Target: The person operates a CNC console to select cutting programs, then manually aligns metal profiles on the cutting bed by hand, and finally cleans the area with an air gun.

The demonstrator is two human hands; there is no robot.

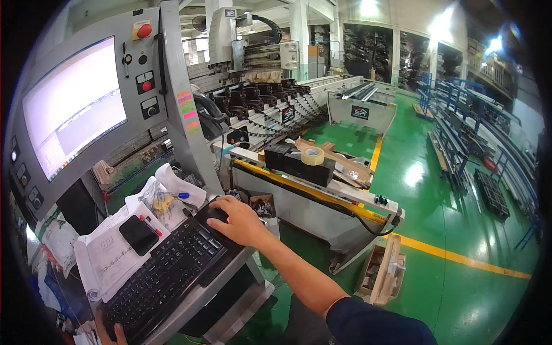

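Observation:
My right hand (240, 221) rests over a dark computer mouse (217, 215), fingers curved around it, at the right end of the console shelf. Only part of my left hand (112, 334) shows at the bottom left; its thumb and a finger are apart at the near corner of the black keyboard (164, 276). Behind the keyboard, a black phone (138, 236) lies on printed drawing sheets (106, 253), with a red pen (152, 226) beside it. A clear plastic bag (164, 201) and a blue-capped marker (183, 195) lie on more papers. Above is a lit monitor (75, 109).
The control panel carries a red emergency button (144, 30). A long machine (259, 98) stands ahead. Tape (312, 155) sits on a black box (287, 164) atop the machine's end. A wooden crate (379, 273) is on the green floor; metal profiles (460, 138) are racked at right.

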